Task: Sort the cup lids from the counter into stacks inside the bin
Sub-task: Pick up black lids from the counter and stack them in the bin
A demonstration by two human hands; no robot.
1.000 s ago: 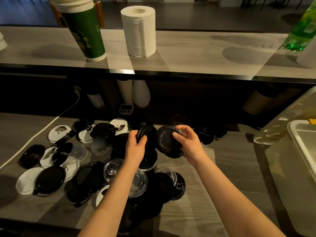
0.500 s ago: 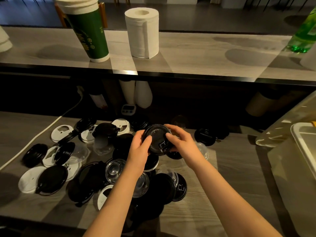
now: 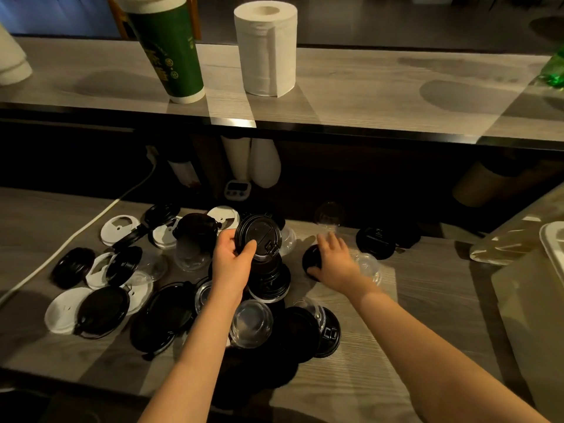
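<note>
Black lid (image 3: 259, 236) stands tilted, gripped at its edge by the left hand (image 3: 232, 265).

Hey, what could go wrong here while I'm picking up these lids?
The black round plastic lid sits tilted in your left hand; it could slip. Your right hand reaches over a small black lid right beside a clear domed lid, which may get knocked away.

Scattered cup lids (image 3: 102, 311) crowd the left and middle of the lower counter (image 3: 427, 315), and a white cable (image 3: 76, 236) crosses the far left. Bare wood runs from the pile to the bin (image 3: 543, 300) at the right. The upper shelf (image 3: 366, 129) roofs the dark recess behind.
</note>
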